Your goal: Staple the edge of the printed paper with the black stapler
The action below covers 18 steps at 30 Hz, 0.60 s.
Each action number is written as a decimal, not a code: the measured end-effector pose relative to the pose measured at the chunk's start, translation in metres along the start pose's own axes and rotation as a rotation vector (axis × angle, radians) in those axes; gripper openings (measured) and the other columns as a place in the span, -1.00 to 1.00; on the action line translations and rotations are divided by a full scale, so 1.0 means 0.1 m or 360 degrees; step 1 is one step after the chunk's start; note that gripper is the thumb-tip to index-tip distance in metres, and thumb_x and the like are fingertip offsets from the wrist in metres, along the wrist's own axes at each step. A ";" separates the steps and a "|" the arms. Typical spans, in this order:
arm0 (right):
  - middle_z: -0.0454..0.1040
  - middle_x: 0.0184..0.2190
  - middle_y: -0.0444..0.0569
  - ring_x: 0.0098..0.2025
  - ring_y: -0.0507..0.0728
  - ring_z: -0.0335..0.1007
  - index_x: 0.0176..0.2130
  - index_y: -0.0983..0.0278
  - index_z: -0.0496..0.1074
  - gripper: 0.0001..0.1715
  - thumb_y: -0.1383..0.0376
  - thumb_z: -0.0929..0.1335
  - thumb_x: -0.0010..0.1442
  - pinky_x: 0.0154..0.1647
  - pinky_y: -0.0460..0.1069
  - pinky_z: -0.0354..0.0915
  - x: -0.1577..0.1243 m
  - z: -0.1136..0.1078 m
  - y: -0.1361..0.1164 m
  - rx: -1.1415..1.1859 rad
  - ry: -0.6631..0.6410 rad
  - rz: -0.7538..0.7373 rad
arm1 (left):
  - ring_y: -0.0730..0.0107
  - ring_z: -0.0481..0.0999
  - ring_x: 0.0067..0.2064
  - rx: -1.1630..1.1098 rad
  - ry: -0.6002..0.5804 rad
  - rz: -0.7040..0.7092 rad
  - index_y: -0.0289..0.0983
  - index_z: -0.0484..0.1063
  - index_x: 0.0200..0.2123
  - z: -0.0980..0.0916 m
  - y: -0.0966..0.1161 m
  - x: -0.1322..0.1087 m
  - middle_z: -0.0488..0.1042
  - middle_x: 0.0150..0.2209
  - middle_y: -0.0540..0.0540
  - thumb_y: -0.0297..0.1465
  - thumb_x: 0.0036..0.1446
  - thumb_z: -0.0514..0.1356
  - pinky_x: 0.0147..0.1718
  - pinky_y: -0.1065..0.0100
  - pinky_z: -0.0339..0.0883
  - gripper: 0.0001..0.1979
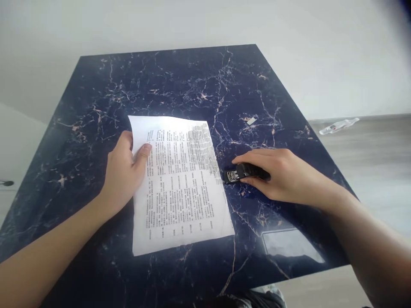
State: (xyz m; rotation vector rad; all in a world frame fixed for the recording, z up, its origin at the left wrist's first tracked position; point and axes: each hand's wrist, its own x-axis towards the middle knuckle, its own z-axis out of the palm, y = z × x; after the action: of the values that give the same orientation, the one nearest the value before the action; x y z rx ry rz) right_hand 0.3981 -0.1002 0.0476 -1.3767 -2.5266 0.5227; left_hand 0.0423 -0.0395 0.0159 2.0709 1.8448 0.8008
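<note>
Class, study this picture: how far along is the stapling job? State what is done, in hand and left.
Done: the printed paper lies on the table, with the left hand holding its left edge, thumb on top. In hand: the right hand grips a black stapler, nose at the paper's right edge. Left: no staple shows in the paper, so fastening probably remains.

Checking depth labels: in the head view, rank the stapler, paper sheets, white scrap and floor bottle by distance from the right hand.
1. stapler, held in the right hand.
2. paper sheets, just left, at the stapler's tip.
3. white scrap, farther back on the table.
4. bottle, off the table, far right.
</note>
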 end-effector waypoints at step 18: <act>0.59 0.06 0.09 -0.03 0.26 0.59 0.37 0.14 0.34 -0.40 0.35 0.32 0.40 0.12 0.25 0.48 -0.05 -0.18 0.18 0.0152 -0.0221 -0.0169 | 0.23 0.69 -0.20 -0.0659 0.0144 0.0024 -0.18 0.66 -0.01 0.06 -0.14 0.03 0.72 -0.13 -0.02 -0.18 0.35 0.30 -0.31 0.27 0.63 -0.73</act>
State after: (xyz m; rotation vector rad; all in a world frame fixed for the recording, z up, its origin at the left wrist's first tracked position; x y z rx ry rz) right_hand 0.4212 -0.0914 0.0566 -1.2040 -2.6273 0.7309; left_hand 0.0344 -0.0338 0.0045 1.8116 1.5422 1.1826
